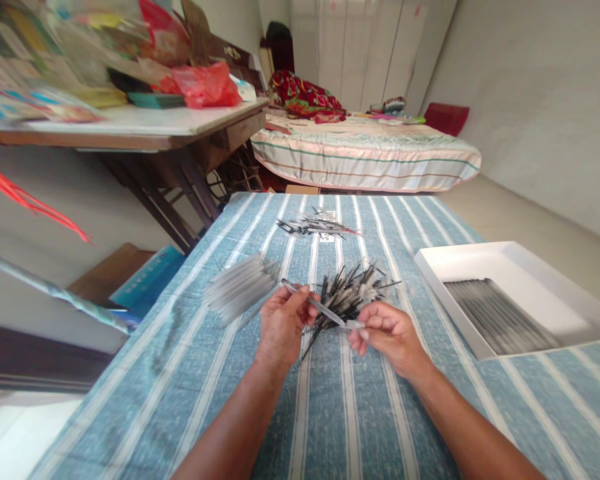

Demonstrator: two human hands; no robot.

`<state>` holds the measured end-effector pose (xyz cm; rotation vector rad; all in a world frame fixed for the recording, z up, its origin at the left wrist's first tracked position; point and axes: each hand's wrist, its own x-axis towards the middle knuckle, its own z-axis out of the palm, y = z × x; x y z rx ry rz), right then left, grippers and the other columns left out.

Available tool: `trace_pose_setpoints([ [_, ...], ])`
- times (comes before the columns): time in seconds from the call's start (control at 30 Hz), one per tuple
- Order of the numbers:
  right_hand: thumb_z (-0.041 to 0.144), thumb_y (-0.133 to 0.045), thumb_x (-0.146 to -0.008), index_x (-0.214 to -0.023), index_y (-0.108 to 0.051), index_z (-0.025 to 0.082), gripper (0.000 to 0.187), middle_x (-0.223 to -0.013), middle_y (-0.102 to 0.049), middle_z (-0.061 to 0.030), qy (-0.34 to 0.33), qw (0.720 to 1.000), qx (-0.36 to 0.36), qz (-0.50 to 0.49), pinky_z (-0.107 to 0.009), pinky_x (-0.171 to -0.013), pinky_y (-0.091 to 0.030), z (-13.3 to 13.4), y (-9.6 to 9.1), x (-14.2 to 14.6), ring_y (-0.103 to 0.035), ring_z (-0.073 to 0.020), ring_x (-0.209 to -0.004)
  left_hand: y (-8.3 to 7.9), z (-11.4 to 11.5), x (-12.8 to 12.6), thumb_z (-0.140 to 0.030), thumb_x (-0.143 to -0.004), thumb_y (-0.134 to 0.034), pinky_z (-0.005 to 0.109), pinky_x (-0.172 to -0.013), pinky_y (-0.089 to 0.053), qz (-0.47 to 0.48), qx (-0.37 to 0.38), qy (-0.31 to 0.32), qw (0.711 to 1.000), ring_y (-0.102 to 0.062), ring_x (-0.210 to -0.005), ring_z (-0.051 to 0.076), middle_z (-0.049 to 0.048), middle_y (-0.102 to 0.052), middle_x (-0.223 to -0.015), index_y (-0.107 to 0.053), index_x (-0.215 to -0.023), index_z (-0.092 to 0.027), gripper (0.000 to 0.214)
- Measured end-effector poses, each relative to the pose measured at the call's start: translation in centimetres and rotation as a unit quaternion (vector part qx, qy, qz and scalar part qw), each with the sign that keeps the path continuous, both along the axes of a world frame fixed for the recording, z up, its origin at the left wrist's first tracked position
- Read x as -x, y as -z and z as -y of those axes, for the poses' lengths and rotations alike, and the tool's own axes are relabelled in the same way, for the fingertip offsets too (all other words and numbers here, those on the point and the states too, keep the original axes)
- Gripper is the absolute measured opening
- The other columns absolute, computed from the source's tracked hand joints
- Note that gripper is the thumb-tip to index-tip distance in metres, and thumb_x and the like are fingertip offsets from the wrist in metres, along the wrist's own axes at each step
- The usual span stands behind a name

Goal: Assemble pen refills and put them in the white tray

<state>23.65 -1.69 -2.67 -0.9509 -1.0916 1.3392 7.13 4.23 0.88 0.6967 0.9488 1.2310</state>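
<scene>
My left hand (287, 319) is closed around a slim grey pen-like stick (325, 309), which slants down to the right. At the stick's lower end my right hand (387, 333) pinches a small pale, see-through piece (354, 325); I cannot tell whether the piece is on the tip or just against it. Behind my hands lies a loose heap of short black and clear pieces (347, 290). A bundle of grey sticks (240, 287) lies side by side to the left of my left hand.
On the right of the striped cloth (325, 413), a white open box (525, 280) holds a row of dark grey sticks (500, 317). Farther back lies a small pile of thin dark pieces (315, 225). A cluttered side table (205, 120) stands at left, a bed (365, 150) beyond.
</scene>
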Motion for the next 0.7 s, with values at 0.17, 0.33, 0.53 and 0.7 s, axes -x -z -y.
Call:
trace_pose_setpoints([
  [0.17,0.023,-0.068,-0.071,-0.075,-0.052,0.017,0.018,-0.063,-0.069,-0.0021,0.007,1.000,0.003,-0.016,-0.023,-0.045,-0.049,0.02,0.01,0.14,-0.061,-0.0129,-0.050,0.30,-0.07,0.11,-0.022,-0.064,-0.069,0.016,-0.038,-0.035,0.005,-0.010,-0.007,1.000,-0.050,-0.041,0.006,0.0017,-0.065,-0.059,-0.055,-0.070,-0.013,0.017],
  [0.33,0.023,-0.070,-0.069,-0.074,-0.051,0.017,0.020,-0.062,-0.068,-0.0019,0.019,1.000,0.009,-0.014,-0.022,-0.045,-0.048,-0.03,-0.04,0.24,-0.061,-0.0125,-0.050,0.43,-0.13,0.03,-0.021,-0.065,-0.068,0.016,-0.038,-0.037,0.009,-0.010,-0.008,1.000,-0.051,-0.041,0.006,0.0016,-0.066,-0.060,-0.054,-0.071,-0.013,0.017],
  [0.53,0.023,-0.070,-0.069,-0.073,-0.051,0.017,0.020,-0.061,-0.068,-0.0008,0.039,0.999,0.005,-0.004,-0.021,-0.044,-0.048,-0.09,0.16,0.64,-0.061,-0.0122,-0.051,0.59,0.15,-0.34,-0.021,-0.065,-0.068,0.018,-0.039,-0.039,0.015,-0.011,0.008,1.000,-0.054,-0.043,0.008,0.0028,-0.067,-0.063,-0.054,-0.072,-0.013,0.018],
  [0.7,0.024,-0.069,-0.070,-0.075,-0.056,0.017,0.016,-0.061,-0.067,-0.0005,0.072,0.997,-0.017,0.019,-0.022,-0.045,-0.050,-0.17,0.38,0.68,-0.060,-0.0118,-0.050,0.66,0.39,-0.47,-0.018,-0.066,-0.067,0.019,-0.040,-0.043,0.018,-0.001,0.019,1.000,-0.058,-0.045,0.010,0.0045,-0.069,-0.065,-0.053,-0.074,-0.014,0.017],
])
